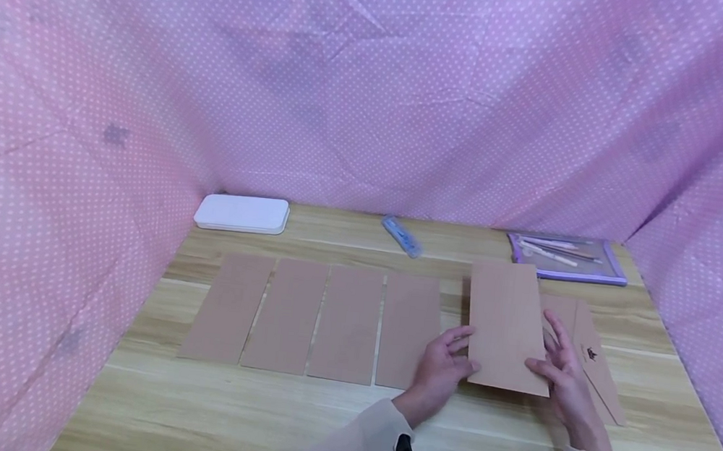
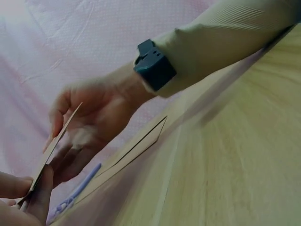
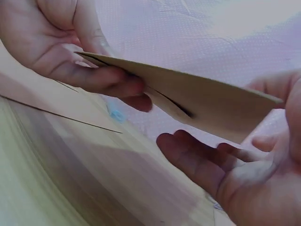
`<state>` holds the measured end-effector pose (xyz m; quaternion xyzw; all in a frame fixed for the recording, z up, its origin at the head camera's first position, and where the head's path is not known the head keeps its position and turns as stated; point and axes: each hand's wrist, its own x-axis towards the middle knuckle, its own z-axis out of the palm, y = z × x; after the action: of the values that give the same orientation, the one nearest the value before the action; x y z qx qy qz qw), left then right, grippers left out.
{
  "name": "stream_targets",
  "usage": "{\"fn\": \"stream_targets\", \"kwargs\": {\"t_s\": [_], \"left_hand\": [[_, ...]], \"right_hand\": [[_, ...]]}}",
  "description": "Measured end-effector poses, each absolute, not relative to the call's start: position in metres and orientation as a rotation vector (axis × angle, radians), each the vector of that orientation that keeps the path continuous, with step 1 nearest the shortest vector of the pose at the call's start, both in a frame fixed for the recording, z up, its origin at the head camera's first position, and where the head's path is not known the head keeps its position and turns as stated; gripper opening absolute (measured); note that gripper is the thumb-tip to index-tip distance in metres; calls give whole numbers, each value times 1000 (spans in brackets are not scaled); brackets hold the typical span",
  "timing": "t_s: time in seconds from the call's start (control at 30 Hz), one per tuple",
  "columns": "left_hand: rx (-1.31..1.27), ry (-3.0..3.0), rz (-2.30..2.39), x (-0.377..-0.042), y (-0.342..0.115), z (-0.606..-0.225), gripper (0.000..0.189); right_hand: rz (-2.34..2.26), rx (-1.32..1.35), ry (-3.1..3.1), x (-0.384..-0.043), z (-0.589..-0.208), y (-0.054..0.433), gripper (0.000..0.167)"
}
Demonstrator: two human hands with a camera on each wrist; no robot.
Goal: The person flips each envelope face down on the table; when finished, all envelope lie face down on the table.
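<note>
I hold one brown envelope [image 1: 508, 327] just above the table, tilted, with both hands at its near end. My left hand [image 1: 462, 353] pinches its near left corner, thumb on top and fingers beneath. My right hand [image 1: 546, 356] grips the near right corner, with its thumb on the top face. The left wrist view shows the envelope [image 2: 51, 146] edge-on between the right hand [image 2: 89, 117] and my left fingertips [image 2: 40, 190]. In the right wrist view the envelope [image 3: 202, 101] has the left hand [image 3: 94, 70] clamped on it, while the right fingers [image 3: 197, 157] lie spread under it.
Several more brown envelopes [image 1: 316, 319] lie side by side on the wooden table [image 1: 239, 410]. More envelopes [image 1: 594, 353] lie under my right hand. At the back are a white case [image 1: 241, 212], a blue item [image 1: 402, 235] and a clear pouch of pens [image 1: 567, 258]. Pink dotted cloth walls stand around.
</note>
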<state>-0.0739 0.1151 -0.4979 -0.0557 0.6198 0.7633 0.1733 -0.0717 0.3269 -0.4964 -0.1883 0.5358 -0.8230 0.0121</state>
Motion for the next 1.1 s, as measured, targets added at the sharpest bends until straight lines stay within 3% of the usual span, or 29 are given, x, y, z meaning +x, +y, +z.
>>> {"fn": "stream_targets", "kwargs": {"t_s": [0.23, 0.5, 0.8, 1.1], "left_hand": [[-190, 1836, 2149, -77, 108, -497, 58], [-152, 1899, 2108, -74, 103, -498, 56], [-123, 1862, 2094, -64, 97, -496, 64], [-141, 1788, 2129, -53, 90, -501, 57]], "right_hand": [[-2454, -506, 1776, -65, -495, 327, 80], [-2117, -253, 2336, -57, -491, 321, 68], [-2181, -148, 2305, -53, -495, 319, 65], [-2142, 33, 2258, -45, -500, 314, 63]]}}
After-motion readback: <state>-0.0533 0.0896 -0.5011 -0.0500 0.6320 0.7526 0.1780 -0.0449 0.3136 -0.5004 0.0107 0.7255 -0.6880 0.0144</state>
